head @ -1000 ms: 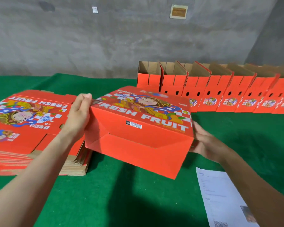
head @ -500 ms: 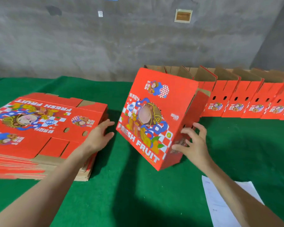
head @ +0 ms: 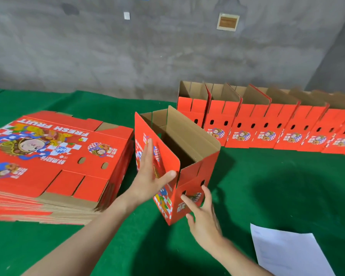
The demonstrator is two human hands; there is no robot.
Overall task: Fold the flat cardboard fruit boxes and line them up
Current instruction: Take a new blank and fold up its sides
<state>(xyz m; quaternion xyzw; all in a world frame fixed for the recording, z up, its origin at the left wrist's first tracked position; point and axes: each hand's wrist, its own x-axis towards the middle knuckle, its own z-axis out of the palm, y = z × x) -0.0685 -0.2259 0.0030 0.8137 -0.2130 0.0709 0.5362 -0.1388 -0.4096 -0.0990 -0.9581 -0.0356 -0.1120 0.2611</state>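
Note:
A folded red fruit box (head: 189, 156) stands upright and open-topped on the green table, its brown inside showing. My left hand (head: 151, 176) lies flat with straight fingers against the box's printed left face. My right hand (head: 201, 212) touches the near end panel with spread fingers, close to the two finger holes. A thick stack of flat red box blanks (head: 54, 156) lies to the left. A row of several folded boxes (head: 267, 124) stands along the back right.
The green table cloth (head: 277, 186) stretches bare between the upright box and the row. A white printed sheet (head: 291, 253) lies at the near right. A grey concrete wall (head: 147, 46) rises behind the table.
The box went from tilted on its side to standing upright with its open top up. My left hand moved from the blank stack onto the box's face; my right hand shifted lower.

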